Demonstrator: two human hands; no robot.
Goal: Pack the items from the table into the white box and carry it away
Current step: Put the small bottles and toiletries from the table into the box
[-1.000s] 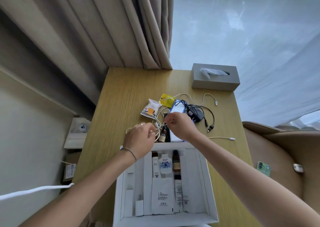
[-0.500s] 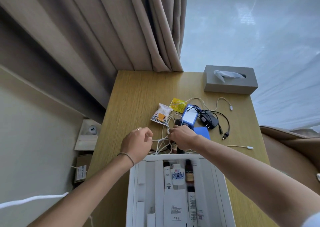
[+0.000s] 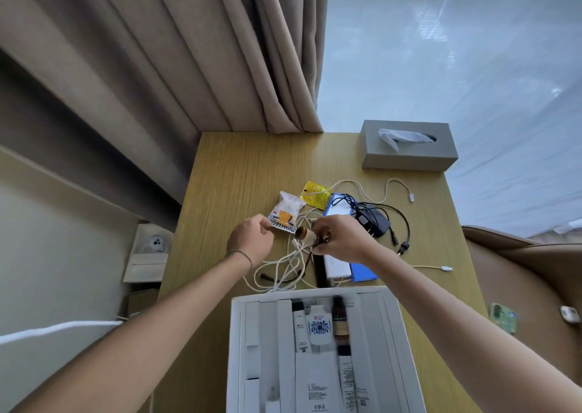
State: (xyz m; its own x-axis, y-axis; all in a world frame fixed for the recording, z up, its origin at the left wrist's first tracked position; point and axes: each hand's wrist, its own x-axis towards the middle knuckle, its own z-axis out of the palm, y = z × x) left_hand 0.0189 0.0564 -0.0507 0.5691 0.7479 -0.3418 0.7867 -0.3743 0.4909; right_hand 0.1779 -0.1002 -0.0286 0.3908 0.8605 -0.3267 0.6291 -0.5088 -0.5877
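hands (image 3: 250,239): 2 | snack packets (image 3: 287,212): 2 | tissue box (image 3: 409,154): 1 | white box (image 3: 393,334): 1

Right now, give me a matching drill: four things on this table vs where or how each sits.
Things:
1. tissue box
2. snack packet
3. small brown bottle
4. white box

States:
A. held on its side in the right hand
B. near edge, open, partly packed
C. far right corner of the table
D. pinched by the left hand

Pairs: 1-C, 2-D, 3-A, 4-B
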